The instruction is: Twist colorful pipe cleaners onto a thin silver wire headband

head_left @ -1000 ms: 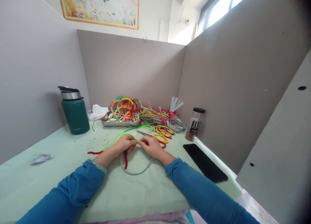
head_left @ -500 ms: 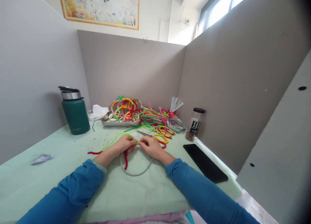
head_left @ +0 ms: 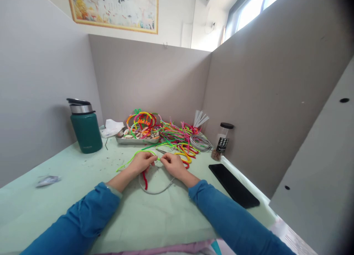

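My left hand (head_left: 143,162) pinches a bright green pipe cleaner (head_left: 125,165) whose tail trails to the left. A red pipe cleaner (head_left: 145,182) hangs down below the same fingers. With its thumb and fingertips closed, my right hand (head_left: 172,162) grips the green pipe cleaner close to the left fingertips. A loop of grey wire (head_left: 157,193) curves below and between both hands; its upper part is hidden by them. Just behind the right hand lie the pointed blades of scissors (head_left: 160,151), partly covered by that hand.
At the back stand a metal tray (head_left: 138,141) with pipe-cleaner rings and small pieces, a heap of coloured pipe cleaners (head_left: 175,132) and a coil of grey wire (head_left: 201,143). A green bottle (head_left: 86,131) is left; a clear jar (head_left: 221,142) and black phone (head_left: 233,185) are right.
The green pipe cleaner's tail has drawn in toward my left hand, and the red end at far left no longer shows. The wire loop's bottom has risen slightly.
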